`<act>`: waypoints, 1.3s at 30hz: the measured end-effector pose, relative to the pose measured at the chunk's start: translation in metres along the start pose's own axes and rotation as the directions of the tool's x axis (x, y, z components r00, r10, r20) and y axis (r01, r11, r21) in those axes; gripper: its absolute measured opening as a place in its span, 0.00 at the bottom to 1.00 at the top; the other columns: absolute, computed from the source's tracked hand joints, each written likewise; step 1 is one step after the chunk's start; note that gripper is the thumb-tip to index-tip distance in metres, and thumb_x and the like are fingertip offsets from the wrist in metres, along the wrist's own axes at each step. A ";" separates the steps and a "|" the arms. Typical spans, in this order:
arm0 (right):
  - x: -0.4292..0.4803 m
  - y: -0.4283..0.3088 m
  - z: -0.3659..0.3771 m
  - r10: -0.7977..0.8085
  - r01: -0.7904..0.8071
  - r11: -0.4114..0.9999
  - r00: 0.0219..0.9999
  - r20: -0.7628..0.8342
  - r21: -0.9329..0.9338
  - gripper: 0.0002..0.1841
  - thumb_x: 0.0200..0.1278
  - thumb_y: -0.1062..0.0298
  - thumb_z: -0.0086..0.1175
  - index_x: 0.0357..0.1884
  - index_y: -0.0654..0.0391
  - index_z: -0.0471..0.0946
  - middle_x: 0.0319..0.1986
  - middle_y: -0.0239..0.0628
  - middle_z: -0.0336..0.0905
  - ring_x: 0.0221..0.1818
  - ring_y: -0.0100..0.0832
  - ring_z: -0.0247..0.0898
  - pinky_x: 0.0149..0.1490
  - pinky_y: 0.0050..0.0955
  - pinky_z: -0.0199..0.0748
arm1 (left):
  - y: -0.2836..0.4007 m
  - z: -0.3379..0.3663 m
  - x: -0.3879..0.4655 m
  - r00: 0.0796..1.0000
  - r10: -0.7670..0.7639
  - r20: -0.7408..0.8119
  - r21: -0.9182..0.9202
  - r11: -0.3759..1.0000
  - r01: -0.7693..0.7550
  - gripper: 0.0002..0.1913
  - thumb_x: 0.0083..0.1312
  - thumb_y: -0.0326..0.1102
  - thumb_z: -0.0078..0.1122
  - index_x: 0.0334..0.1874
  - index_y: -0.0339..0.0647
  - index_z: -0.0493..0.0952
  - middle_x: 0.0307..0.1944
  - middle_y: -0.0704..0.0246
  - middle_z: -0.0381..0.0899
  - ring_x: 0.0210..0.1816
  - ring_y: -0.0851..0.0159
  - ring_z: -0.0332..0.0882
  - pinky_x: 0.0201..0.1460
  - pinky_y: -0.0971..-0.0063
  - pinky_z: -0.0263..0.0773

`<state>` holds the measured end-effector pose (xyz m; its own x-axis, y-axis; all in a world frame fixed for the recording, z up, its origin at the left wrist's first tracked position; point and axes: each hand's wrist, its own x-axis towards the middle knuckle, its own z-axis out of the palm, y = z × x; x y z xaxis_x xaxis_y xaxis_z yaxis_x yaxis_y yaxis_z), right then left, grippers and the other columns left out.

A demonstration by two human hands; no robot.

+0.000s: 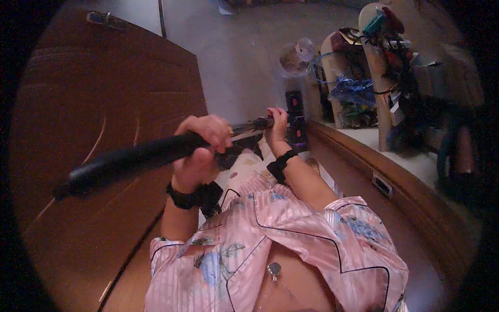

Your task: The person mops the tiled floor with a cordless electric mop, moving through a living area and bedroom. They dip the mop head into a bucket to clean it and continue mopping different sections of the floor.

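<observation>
My left hand (204, 136) is closed around a long black rod-like thing (136, 163), which reaches out to the left and has a thin cord or tip at its far end; it is blurred. My right hand (277, 124) is a little to the right, with its fingers curled on a dark cylindrical end (264, 123). A thin dark piece runs between the hands; whether it joins the black thing cannot be told. Both wrists wear black bands.
A brown wooden door or panel (128, 78) with a metal handle stands at the left. At the right, light shelving (376, 78) with a blue plastic bag (353, 89) and cluttered items rises above a wood-edged ledge (351, 150). A round clear-looking container (294, 60) is ahead.
</observation>
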<state>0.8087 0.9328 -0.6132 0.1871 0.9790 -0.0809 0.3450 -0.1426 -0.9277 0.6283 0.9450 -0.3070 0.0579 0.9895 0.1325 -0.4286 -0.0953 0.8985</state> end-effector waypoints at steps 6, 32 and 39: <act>-0.001 0.026 -0.014 0.301 -0.319 0.617 0.940 0.159 0.719 0.15 0.60 0.66 0.58 0.49 0.55 0.76 0.42 0.37 0.71 0.45 0.33 0.70 0.49 0.32 0.73 | 0.009 0.016 -0.061 0.993 0.022 0.113 0.130 0.991 -0.037 0.24 0.58 0.57 0.68 0.41 0.44 0.72 0.36 0.68 0.75 0.46 0.60 0.74 0.66 0.52 0.60; -0.394 -0.087 0.100 -0.411 0.603 0.734 0.029 0.911 0.312 0.32 0.37 0.58 0.72 0.53 0.41 0.79 0.60 0.41 0.72 0.62 0.48 0.67 0.64 0.48 0.64 | 0.222 0.027 -0.530 0.500 0.794 -0.345 0.615 0.594 -0.519 0.18 0.64 0.52 0.64 0.33 0.44 0.71 0.20 0.76 0.68 0.23 0.73 0.66 0.31 0.79 0.65; -0.380 -0.102 0.080 -0.232 0.625 0.767 0.059 0.971 0.146 0.18 0.40 0.67 0.66 0.39 0.48 0.81 0.52 0.37 0.78 0.58 0.44 0.70 0.58 0.48 0.64 | 0.270 0.038 -0.531 0.832 0.544 0.106 0.574 0.650 -0.498 0.23 0.64 0.58 0.62 0.28 0.42 0.77 0.21 0.72 0.73 0.21 0.70 0.72 0.24 0.78 0.69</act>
<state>0.6288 0.5868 -0.5165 -0.9621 0.2322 -0.1432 0.2477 0.5238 -0.8150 0.5166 0.3902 -0.1187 -0.0899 0.7600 0.6437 0.2107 -0.6172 0.7581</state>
